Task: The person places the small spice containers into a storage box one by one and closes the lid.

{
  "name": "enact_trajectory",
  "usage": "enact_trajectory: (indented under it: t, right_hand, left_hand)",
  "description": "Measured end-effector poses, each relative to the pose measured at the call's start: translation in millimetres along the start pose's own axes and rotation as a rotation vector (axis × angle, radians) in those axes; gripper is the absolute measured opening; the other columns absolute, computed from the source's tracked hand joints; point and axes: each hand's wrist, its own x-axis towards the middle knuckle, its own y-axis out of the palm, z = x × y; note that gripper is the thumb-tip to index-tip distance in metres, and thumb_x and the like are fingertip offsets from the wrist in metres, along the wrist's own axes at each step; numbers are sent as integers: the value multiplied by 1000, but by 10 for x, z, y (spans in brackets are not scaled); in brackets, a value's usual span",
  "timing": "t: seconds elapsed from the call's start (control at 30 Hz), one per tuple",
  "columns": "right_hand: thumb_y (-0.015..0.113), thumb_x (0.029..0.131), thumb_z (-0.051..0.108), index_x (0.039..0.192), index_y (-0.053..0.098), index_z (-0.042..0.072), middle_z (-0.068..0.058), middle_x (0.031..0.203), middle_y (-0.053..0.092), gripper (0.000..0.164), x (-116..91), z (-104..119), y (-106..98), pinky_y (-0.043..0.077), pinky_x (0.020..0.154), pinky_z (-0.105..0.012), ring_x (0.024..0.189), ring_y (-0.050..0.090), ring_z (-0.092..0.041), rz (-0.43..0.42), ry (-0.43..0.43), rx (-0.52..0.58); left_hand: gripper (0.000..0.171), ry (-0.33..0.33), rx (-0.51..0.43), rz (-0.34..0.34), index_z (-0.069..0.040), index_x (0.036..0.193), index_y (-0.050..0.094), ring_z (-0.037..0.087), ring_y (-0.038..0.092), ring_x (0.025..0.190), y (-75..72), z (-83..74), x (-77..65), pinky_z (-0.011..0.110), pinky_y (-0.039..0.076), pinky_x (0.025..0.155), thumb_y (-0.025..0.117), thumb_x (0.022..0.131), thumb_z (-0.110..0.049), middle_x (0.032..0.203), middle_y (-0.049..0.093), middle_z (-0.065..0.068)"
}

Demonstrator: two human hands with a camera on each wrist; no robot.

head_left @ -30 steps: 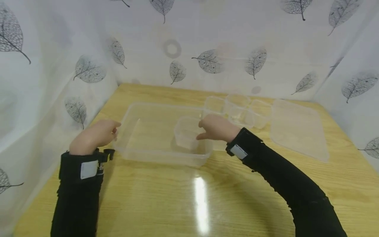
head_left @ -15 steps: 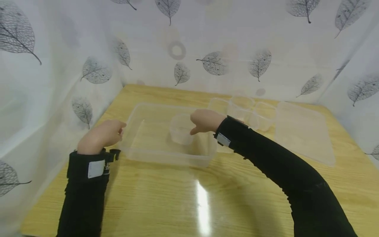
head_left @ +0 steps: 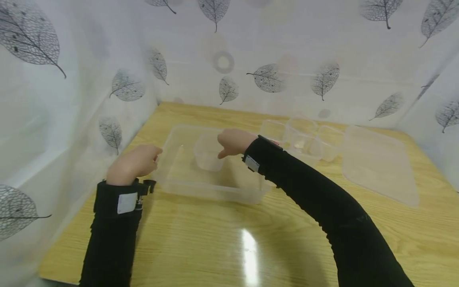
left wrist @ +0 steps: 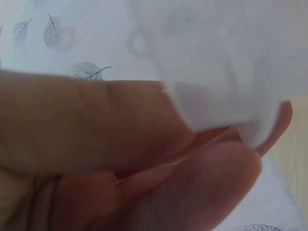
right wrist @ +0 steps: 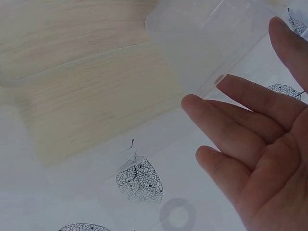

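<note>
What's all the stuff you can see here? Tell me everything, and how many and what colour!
big box: one, clear, on the table, left of its middle
small tub: one, clear, in or just over the big box
other tubs: about four, clear, overlapping, beyond the big box's right end
flat panel: one, clear whitish, far right
table: one, yellowish wood, underneath
cloth: white, behind and at the sides
leaf prints: many, dark grey, on the cloth
ring print: one, grey, on the cloth
sleeves: two, black, on the arms
wrist bands: two, black with pale patches
left grip: one, bare, pinching the big box's left end
right grip: one, bare, at the small tub
</note>
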Motion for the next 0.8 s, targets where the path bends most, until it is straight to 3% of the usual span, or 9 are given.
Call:
enact_trajectory:
  t: [0.13,0.37,0.8]
  right_hand:
    - [64,81,30,78,53,4,-3,71,50,28,109,50,-14,42,62,-30,63,43,-16,-22,2,-2]
    - [61,82,33,67,49,7,1,61,43,32,276,108,76,38,57,-28,57,38,-14,-96,-42,-34]
    - [57,86,30,76,54,4,-1,68,46,28,414,171,115,38,59,-26,62,40,-14,-148,-66,37]
  left_hand:
    - [35,1,5,-8,15,119,45,41,47,105,-11,-17,-5,50,37,88,43,86,4,115,50,30]
    - [32,16,6,-4,16,116,47,42,45,106,4,-33,-24,50,37,89,42,85,7,115,48,31]
    - [33,3,-17,0,16,118,46,43,42,110,-6,-11,-17,50,34,92,40,86,6,118,47,31]
